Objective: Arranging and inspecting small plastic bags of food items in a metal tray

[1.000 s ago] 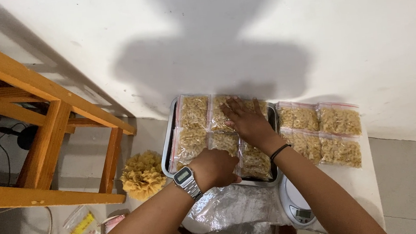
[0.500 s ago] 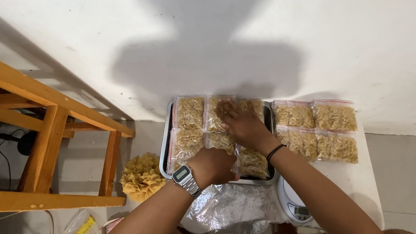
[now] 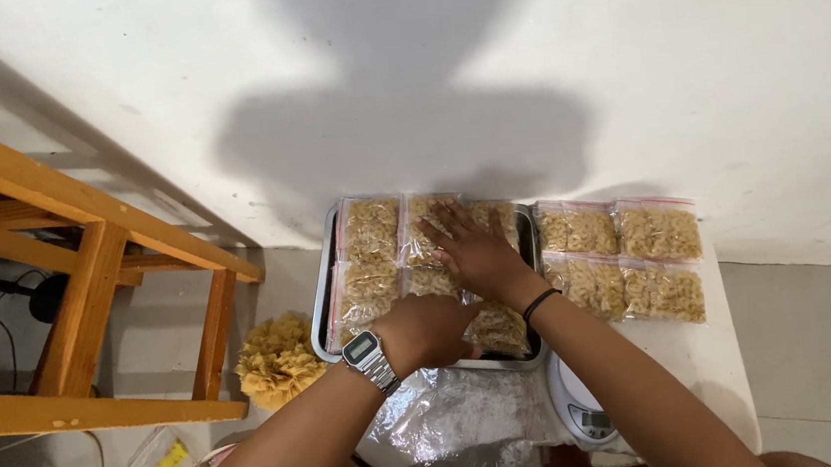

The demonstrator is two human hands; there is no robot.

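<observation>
A metal tray (image 3: 324,302) on a small white table holds several clear bags of dry pasta (image 3: 371,229). My right hand (image 3: 474,251) lies flat with fingers spread on the bags in the tray's middle. My left hand (image 3: 431,329), with a metal watch on the wrist, is curled over a bag at the tray's near edge; whether it grips the bag is hidden. Several more pasta bags (image 3: 628,257) lie in rows to the right of the tray.
A white kitchen scale (image 3: 579,409) and a crumpled clear plastic sheet (image 3: 457,418) sit at the table's near edge. A wooden frame (image 3: 79,283) stands at left. A yellow pile of pasta (image 3: 274,361) sits on the floor. The white wall is close behind.
My right hand has shifted slightly across the bags in the tray and spread flatter. My left hand stays at the near edge. The view has drifted a little.
</observation>
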